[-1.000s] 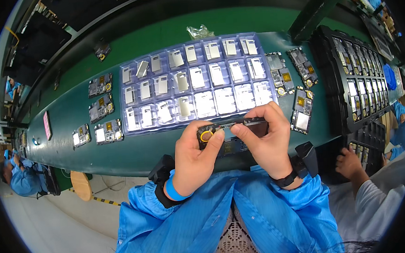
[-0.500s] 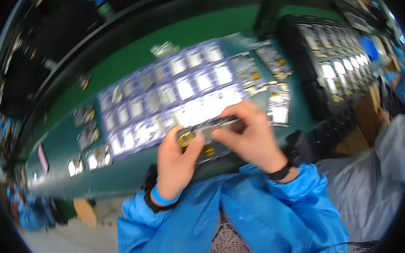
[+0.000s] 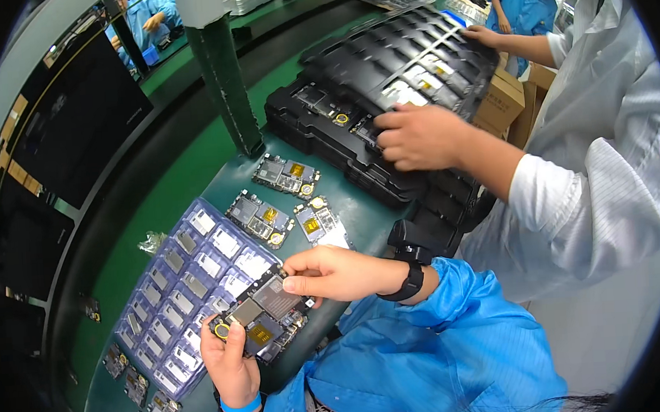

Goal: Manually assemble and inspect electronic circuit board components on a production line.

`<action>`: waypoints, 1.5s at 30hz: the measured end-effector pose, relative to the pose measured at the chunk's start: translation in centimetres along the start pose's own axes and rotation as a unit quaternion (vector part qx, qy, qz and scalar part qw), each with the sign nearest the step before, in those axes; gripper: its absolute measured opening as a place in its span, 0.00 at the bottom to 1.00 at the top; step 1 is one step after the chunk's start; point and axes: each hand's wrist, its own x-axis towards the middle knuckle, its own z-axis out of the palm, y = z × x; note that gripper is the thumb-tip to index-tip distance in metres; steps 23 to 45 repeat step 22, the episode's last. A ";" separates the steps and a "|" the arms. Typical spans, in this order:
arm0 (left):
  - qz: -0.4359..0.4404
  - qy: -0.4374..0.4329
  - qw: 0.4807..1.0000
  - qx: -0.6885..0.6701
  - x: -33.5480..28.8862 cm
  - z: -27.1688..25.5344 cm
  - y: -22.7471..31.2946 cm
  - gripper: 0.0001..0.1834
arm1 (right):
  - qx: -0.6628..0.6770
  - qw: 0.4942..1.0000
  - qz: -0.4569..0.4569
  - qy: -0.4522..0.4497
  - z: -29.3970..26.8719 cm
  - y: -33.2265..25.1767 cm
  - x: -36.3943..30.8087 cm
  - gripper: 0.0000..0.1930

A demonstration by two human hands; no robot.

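Note:
A phone-type circuit board point(image 3: 281, 298) with metal shields, a gold patch and a yellow-ringed round part is held between my two hands, tilted over the bench edge. My left hand point(image 3: 232, 367) pinches its lower left corner, thumb on top. At the upper right end, my right hand point(image 3: 341, 272) grips it with thumb and fingers. A purple-tinted clear plastic tray point(image 3: 164, 263), with small silver metal pieces in its pockets, lies just beyond my left hand. Past my right hand, loose boards lie on the green bench, one of them a board with a gold patch point(image 3: 263, 218).
A co-worker's hand point(image 3: 428, 136), in a white sleeve, is at black trays point(image 3: 342, 164) of boards on the right. A green post point(image 3: 224, 84) rises behind. More small boards point(image 3: 137, 385) lie at the tray's left end. Another person in blue point(image 3: 521, 2) is at the far right.
The view has swung to the right, bringing the co-worker and black trays closer to the middle. My right hand has shifted to the board's far end, and more of the board's face shows.

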 end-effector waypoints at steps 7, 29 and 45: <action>-0.012 0.004 1.000 -0.015 -0.3 -0.3 0.9 0.12 | 0.043 0.998 0.042 -0.014 1.0 -1.0 -0.5 0.10; -0.010 0.001 0.999 -0.032 -2.5 -6.2 1.6 0.21 | 0.082 0.787 -0.114 0.600 -16.2 -6.3 7.2 0.09; -0.010 0.001 0.999 -0.032 -2.5 -6.2 1.6 0.21 | 0.082 0.787 -0.114 0.600 -16.2 -6.3 7.2 0.09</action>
